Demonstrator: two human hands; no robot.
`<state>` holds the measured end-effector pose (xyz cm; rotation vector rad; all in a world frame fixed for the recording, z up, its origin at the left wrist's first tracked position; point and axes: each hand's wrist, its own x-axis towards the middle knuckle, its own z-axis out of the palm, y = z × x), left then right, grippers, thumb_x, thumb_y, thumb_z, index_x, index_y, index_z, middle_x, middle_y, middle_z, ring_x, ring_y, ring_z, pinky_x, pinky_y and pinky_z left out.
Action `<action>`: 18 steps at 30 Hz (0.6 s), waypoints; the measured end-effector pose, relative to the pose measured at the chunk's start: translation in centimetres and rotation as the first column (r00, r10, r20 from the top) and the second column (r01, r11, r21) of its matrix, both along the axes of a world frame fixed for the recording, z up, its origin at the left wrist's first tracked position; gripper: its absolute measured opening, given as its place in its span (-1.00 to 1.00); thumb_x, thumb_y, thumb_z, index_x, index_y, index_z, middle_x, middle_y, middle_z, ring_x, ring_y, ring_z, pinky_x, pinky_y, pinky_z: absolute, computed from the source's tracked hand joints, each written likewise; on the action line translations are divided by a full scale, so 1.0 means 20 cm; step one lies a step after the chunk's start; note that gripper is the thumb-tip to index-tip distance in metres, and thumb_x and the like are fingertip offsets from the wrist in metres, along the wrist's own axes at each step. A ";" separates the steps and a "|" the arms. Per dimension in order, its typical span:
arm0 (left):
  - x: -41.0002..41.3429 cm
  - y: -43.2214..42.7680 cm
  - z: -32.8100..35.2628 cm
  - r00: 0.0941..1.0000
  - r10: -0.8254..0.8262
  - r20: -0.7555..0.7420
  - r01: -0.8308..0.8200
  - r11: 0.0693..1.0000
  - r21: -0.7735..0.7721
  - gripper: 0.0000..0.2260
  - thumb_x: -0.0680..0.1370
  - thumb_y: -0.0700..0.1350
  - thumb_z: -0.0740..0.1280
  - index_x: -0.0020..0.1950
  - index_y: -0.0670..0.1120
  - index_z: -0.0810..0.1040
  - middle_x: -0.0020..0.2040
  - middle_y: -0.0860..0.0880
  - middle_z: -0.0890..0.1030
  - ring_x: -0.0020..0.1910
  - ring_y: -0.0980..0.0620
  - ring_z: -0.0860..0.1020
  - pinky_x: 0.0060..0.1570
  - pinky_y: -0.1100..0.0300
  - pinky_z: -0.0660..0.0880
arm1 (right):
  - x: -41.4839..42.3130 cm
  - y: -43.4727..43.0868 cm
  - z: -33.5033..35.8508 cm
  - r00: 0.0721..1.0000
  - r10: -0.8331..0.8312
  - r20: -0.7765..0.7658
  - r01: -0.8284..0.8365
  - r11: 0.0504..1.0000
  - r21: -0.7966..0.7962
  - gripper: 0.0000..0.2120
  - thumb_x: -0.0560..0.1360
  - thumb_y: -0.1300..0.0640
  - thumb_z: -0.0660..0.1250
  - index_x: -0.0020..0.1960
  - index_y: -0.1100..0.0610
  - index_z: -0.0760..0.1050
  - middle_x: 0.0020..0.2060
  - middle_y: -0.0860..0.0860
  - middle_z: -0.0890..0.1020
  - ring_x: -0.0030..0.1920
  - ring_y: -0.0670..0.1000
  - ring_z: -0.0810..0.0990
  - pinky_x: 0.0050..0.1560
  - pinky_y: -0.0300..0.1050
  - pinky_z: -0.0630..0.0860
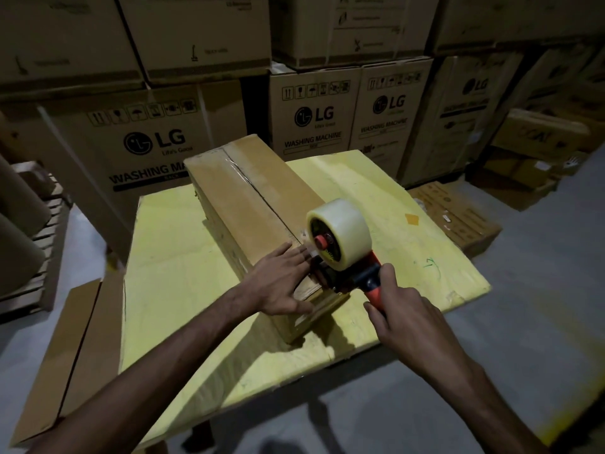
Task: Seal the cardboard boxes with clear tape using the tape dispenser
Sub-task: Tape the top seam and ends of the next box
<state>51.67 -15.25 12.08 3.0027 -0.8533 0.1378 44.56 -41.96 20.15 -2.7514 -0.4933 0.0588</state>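
A long brown cardboard box (242,198) lies on a yellow table (170,273), its top flaps closed with a seam running lengthwise. Clear tape covers the far part of the seam. A red and black tape dispenser (340,247) with a large roll of clear tape rests on the near end of the box top. My right hand (402,309) grips its red handle. My left hand (281,283) lies flat on the near end of the box, fingers spread, fingertips touching the tape at the dispenser's mouth.
Stacked washing machine cartons (314,116) form a wall behind the table. A flat cardboard sheet (78,348) leans at the table's left. More boxes (455,217) sit on the floor to the right. Wooden pallets (36,244) stand at far left.
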 end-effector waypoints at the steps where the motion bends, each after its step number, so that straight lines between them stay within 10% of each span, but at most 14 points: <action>1: 0.00 0.00 0.00 1.000 -0.001 0.000 0.001 1.000 0.000 -0.12 0.48 0.36 0.25 0.66 -0.12 0.19 0.67 -0.10 0.16 0.66 -0.01 0.10 0.64 -0.04 -0.16 | -0.01 -0.01 -0.01 1.000 0.004 0.013 -0.004 1.000 0.005 -0.62 0.66 -0.06 0.26 0.29 -0.02 0.09 -0.08 0.06 0.59 -0.16 0.14 0.61 -0.18 0.07 0.57; 11: 0.02 0.02 -0.02 0.998 -0.042 -0.049 0.043 0.999 0.019 -0.13 0.50 0.35 0.05 0.71 -0.01 -0.13 0.69 -0.03 -0.17 0.67 0.04 -0.14 0.65 -0.04 -0.13 | -0.21 -0.21 -0.16 0.995 -0.072 -0.072 0.076 0.996 0.045 -0.59 0.62 -0.12 0.29 0.16 -0.15 0.02 -0.26 -0.08 0.52 -0.29 0.03 0.54 -0.37 -0.07 0.38; 18: -0.03 -0.10 0.00 0.972 -0.216 -0.093 0.200 0.967 -0.159 -0.27 0.53 -0.07 0.25 0.68 -0.10 0.11 0.67 -0.11 0.12 0.67 0.01 0.03 0.65 -0.06 -0.03 | -0.24 -0.20 -0.30 0.985 -0.136 -0.103 0.155 0.968 0.197 -0.57 0.59 -0.09 0.38 0.09 -0.18 0.08 -0.28 -0.14 0.51 -0.33 -0.02 0.51 -0.44 -0.18 0.30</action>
